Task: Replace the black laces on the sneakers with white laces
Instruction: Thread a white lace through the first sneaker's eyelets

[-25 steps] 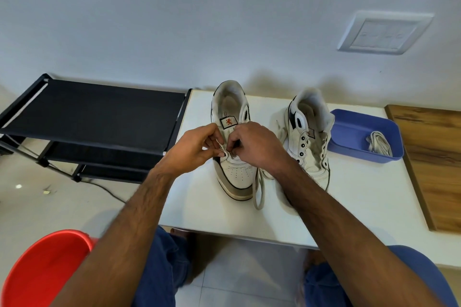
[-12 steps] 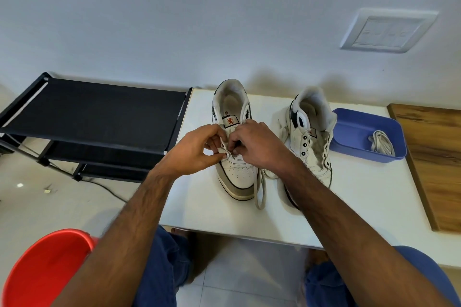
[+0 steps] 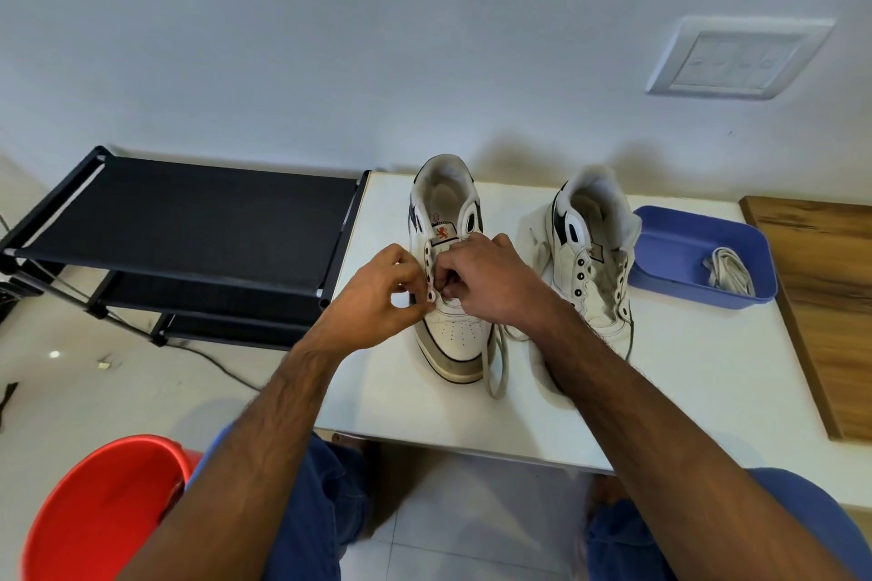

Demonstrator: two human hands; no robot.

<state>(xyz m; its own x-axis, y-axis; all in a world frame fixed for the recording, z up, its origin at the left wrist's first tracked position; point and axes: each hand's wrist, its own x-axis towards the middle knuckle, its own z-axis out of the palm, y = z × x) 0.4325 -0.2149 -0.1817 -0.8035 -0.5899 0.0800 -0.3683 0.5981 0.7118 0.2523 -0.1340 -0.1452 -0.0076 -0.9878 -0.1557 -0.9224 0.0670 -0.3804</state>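
A red bucket (image 3: 99, 510) sits on the floor at the near left. On the white table (image 3: 391, 392), both hands work at the left sneaker (image 3: 453, 335) near the table's left edge: the left hand (image 3: 377, 302) and right hand (image 3: 490, 283) have curled fingers pinching a white lace (image 3: 495, 368) at its lower eyelets. The right sneaker (image 3: 594, 278) stands unlaced beside it. Toward the far right edge, a blue tray (image 3: 674, 250) holds another lace (image 3: 726, 271).

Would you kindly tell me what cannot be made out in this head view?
- Lower eyelets of the left sneaker: covered by the left hand and right hand.
- Toe of the right sneaker: behind the right forearm.
- Red bucket: cut off by the frame edge.
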